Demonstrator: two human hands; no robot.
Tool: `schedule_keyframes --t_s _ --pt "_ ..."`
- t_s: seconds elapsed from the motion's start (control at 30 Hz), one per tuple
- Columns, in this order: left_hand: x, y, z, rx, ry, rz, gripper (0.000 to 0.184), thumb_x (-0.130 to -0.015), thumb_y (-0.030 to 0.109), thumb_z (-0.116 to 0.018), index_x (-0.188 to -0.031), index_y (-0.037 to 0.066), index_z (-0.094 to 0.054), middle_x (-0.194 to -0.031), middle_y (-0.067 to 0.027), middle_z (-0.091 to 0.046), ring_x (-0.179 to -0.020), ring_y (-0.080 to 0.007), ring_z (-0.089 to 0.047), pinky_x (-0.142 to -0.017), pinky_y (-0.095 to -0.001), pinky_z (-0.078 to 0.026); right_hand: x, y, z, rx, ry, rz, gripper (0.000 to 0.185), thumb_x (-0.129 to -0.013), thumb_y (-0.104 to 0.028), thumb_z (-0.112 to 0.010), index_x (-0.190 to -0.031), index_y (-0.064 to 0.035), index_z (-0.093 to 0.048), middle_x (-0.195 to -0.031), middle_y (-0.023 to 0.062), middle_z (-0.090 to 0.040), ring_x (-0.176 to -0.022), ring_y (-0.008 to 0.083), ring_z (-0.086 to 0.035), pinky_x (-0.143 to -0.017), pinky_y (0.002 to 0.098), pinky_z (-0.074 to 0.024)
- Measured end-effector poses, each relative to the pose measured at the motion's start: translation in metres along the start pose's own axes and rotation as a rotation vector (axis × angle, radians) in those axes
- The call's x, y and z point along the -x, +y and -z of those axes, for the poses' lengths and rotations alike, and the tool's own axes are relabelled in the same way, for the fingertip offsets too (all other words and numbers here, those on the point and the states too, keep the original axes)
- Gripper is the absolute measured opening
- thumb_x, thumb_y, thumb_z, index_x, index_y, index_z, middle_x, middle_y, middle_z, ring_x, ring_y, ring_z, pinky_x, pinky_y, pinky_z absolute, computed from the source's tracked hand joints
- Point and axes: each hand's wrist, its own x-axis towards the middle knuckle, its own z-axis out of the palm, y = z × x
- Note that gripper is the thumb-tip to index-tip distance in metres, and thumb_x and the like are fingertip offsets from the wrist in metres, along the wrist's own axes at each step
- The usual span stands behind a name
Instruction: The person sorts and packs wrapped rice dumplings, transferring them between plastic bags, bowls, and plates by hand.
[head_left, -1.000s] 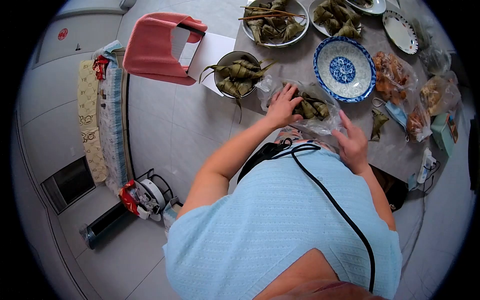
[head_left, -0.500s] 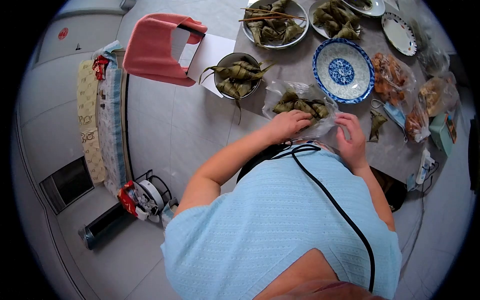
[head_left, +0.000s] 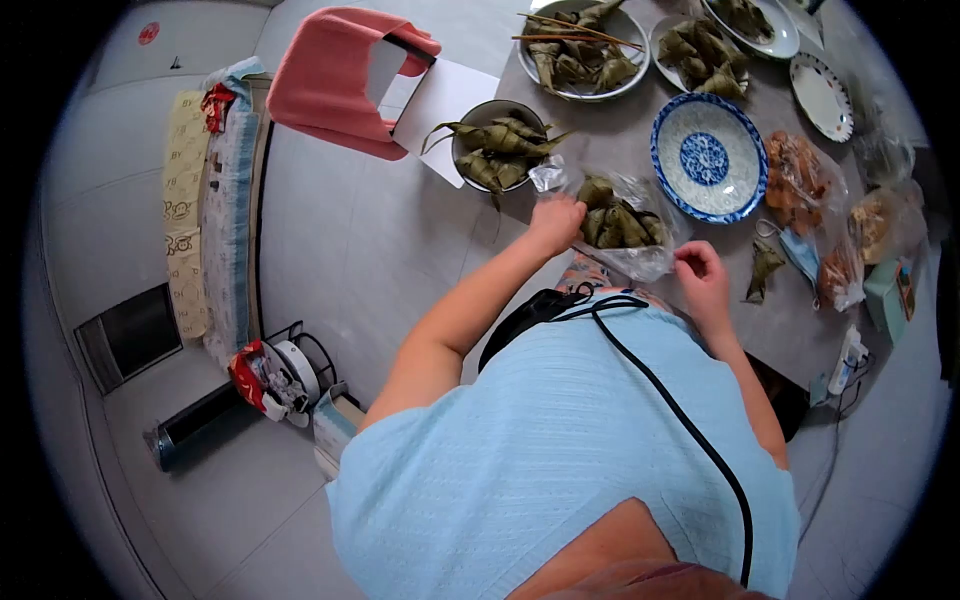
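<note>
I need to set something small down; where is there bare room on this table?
One bare patch of the grey table lies between the basin, the blue-and-white bowl and the clear bag of leaf-wrapped parcels. Another sits between the lone parcel and the power strip. Around the mask it is crowded with filled plastic bags.

I can't tell whether my bare right hand (head_left: 706, 280) touches the crinkled clear plastic bag (head_left: 647, 265); the top edge crops the round white bowl (head_left: 629, 26).
</note>
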Motion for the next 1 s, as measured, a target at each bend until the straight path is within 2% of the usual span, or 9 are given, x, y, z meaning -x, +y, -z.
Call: schedule_keyframes --t_s 0.17,0.23,0.37,0.4,0.57,0.73,0.83,0.9,1.0 --pt "0.018 -0.01 0.019 0.102 0.276 -0.155 0.017 -0.069 0.008 -0.065 -0.085 0.008 -0.059 -0.09 -0.0092 -0.061 -0.09 -0.029 -0.058 -0.071 -0.0394 -0.05 -0.002 -0.003 0.01 0.003 0.032 0.054 0.01 -0.082 0.002 -0.057 -0.091 -0.001 -0.057 -0.089 0.0014 -0.055 -0.078 0.0093 -0.056 -0.072 0.0223 -0.0454" --pt "0.025 -0.018 0.045 0.239 0.677 -0.265 0.02 -0.069 0.002 -0.062 -0.089 0.008 -0.059 -0.095 -0.0097 -0.062 -0.094 -0.0283 -0.058 -0.071 -0.0391 -0.051 -0.003 0.0 0.015 0.042 0.06 0.043 0.011 -0.083 0.003 -0.057 -0.093 -0.0001 -0.057 -0.093 0.0018 -0.055 -0.079 0.0094 -0.056 -0.072 0.0217 -0.0455" --pt "-0.004 -0.078 0.079 -0.064 0.95 -0.037 0.022 -0.07 0.005 -0.061 -0.091 0.009 -0.06 -0.105 -0.0063 -0.061 -0.097 -0.0262 -0.056 -0.079 -0.0411 -0.046 -0.003 -0.009 0.014 0.02 0.107 0.048 0.023 -0.083 0.003 -0.055 -0.106 -0.0011 -0.058 -0.095 0.0034 -0.055 -0.079 0.009 -0.056 -0.07 0.0214 -0.0463" --pt "-0.011 -0.094 0.075 -0.066 0.957 -0.041 0.022 -0.07 0.005 -0.061 -0.091 0.009 -0.06 -0.105 -0.0063 -0.061 -0.097 -0.0262 -0.056 -0.079 -0.0411 -0.046 -0.003 -0.009 0.015 0.021 0.111 0.055 0.023 -0.083 0.003 -0.055 -0.106 -0.0011 -0.058 -0.095 0.0034 -0.055 -0.079 0.009 -0.056 -0.07 0.0214 -0.0463" --pt "-0.019 -0.117 0.088 -0.327 0.333 0.019 0.027 -0.069 0.02 -0.07 -0.094 0.013 -0.062 -0.102 -0.0049 -0.059 -0.102 -0.0236 -0.055 -0.083 -0.0379 -0.044 -0.011 0.02 0.029 0.116 0.197 -0.03 0.033 -0.088 -0.01 -0.055 -0.119 0.0006 -0.051 -0.114 0.009 -0.055 -0.082 0.0143 -0.061 -0.07 0.0242 -0.0493" --pt "-0.009 -0.113 0.128 0.062 0.536 0.128 0.034 -0.075 0.032 -0.068 -0.1 0.009 -0.063 -0.09 -0.0118 -0.06 -0.085 -0.0298 -0.061 -0.073 -0.0411 -0.049 -0.057 0.082 0.07 -0.187 0.441 -0.41 0.04 -0.091 -0.019 -0.055 -0.125 -0.0023 -0.044 -0.114 0.0099 -0.056 -0.086 0.0173 -0.061 -0.074 0.0299 -0.0509" --pt "-0.025 -0.086 0.144 0.342 0.589 0.052 0.039 -0.077 0.035 -0.068 -0.105 0.008 -0.062 -0.094 -0.0133 -0.062 -0.089 -0.0304 -0.061 -0.076 -0.0398 -0.049 -0.085 0.103 0.087 -0.608 0.285 -0.438 0.031 -0.091 -0.015 -0.053 -0.12 -0.0055 -0.047 -0.105 0.0073 -0.059 -0.083 0.0176 -0.061 -0.075 0.0362 -0.0536" --pt "-0.042 -0.054 0.143 0.573 0.43 0.002 0.044 -0.078 0.039 -0.068 -0.108 0.006 -0.061 -0.097 -0.015 -0.063 -0.091 -0.0312 -0.06 -0.078 -0.0383 -0.049 -0.096 0.1 0.081 -0.65 0.263 -0.333 0.023 -0.09 -0.007 -0.05 -0.113 -0.0063 -0.05 -0.1 0.0061 -0.06 -0.08 0.0175 -0.06 -0.078 0.0413 -0.0546" --pt "-0.078 0.007 0.129 0.488 0.246 0.028 0.044 -0.081 0.039 -0.067 -0.106 0.003 -0.061 -0.099 -0.0158 -0.064 -0.091 -0.0265 -0.061 -0.077 -0.0379 -0.048 -0.098 0.105 0.077 -0.588 0.258 -0.363 0.025 -0.087 -0.002 -0.048 -0.111 -0.0036 -0.05 -0.095 0.0069 -0.06 -0.076 0.0169 -0.06 -0.072 0.0399 -0.0568"
